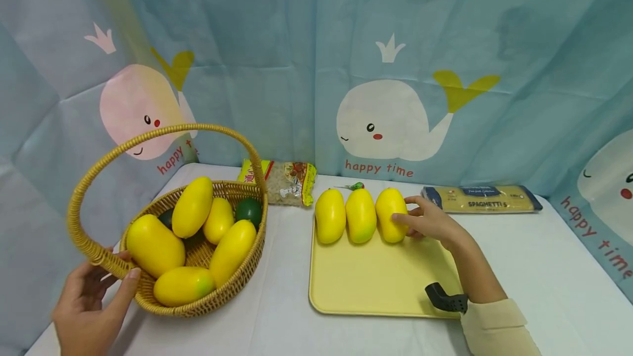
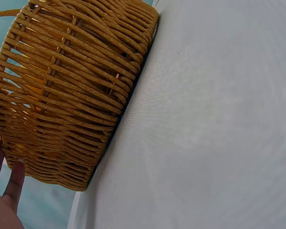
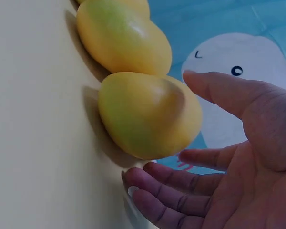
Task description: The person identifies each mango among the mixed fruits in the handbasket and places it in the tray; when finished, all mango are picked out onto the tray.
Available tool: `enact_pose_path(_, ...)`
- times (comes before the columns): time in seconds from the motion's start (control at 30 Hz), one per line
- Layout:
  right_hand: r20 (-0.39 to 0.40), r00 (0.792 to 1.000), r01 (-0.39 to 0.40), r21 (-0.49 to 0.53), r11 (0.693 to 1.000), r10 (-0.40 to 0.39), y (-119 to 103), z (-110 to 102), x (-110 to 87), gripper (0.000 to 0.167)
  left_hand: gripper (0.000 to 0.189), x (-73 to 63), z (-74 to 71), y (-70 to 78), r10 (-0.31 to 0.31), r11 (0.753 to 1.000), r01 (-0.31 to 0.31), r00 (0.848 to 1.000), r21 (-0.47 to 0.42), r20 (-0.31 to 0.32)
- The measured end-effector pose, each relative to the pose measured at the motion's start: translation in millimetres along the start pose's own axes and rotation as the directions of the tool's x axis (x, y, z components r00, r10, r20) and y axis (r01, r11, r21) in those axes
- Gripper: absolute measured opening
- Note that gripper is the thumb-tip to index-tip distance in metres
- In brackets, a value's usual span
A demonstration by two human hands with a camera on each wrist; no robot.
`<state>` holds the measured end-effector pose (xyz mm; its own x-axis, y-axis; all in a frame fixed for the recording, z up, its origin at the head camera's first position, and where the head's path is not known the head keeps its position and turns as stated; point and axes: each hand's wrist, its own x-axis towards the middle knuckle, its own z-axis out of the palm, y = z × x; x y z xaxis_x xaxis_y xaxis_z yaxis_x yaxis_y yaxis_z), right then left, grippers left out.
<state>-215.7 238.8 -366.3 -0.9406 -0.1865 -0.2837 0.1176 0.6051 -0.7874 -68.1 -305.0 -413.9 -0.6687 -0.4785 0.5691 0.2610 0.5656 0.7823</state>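
Note:
Three yellow mangoes stand side by side along the far edge of a yellow tray point(image 1: 366, 284). My right hand point(image 1: 429, 221) is at the rightmost mango point(image 1: 390, 207). In the right wrist view its thumb and loosely bent fingers lie around that mango point(image 3: 150, 117) without closing on it. My left hand point(image 1: 94, 295) holds the wicker basket point(image 1: 237, 284) at the near foot of its handle, thumb over the rim. Inside the basket lie several yellow mangoes point(image 1: 155, 246) and dark green fruit point(image 1: 249, 211). The left wrist view shows the basket's woven side point(image 2: 71, 95) and some fingers.
Behind the basket lies a yellow printed bag point(image 1: 287, 183). A spaghetti pack point(image 1: 484, 199) lies at the back right, and a small green-and-red item point(image 1: 357, 186) sits behind the tray. A whale-print curtain point(image 1: 277, 70) hangs behind the white tabletop point(image 1: 277, 301).

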Motion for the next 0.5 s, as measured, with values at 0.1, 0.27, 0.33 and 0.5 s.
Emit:
enact_pose_path(0.1,-0.040,0.999,0.018,-0.052,0.998,-0.020,-3,-4,-2.6,0.086,0.059,0.8,0.4,-0.9,0.000,1.000,0.000,1.000,-0.009,0.003)
enact_pose_path(0.27,-0.151,0.982,0.092,-0.156,0.983,-0.115,-19,-3,-8.4,0.079,0.059,1.1,0.1,-0.2,-0.004,1.000,0.004,1.000,-0.011,-0.009)
enact_pose_path(0.33,-0.196,0.966,0.128,-0.202,0.971,-0.168,-29,3,-11.2,0.074,0.060,0.9,-0.2,0.0,-0.002,1.000,0.002,1.000,-0.012,-0.010)
enact_pose_path(0.5,-0.295,0.893,0.255,-0.289,0.923,-0.339,-59,38,-14.5,0.053,0.060,0.2,-0.1,-0.1,-0.006,1.000,0.006,1.000,-0.001,-0.006)
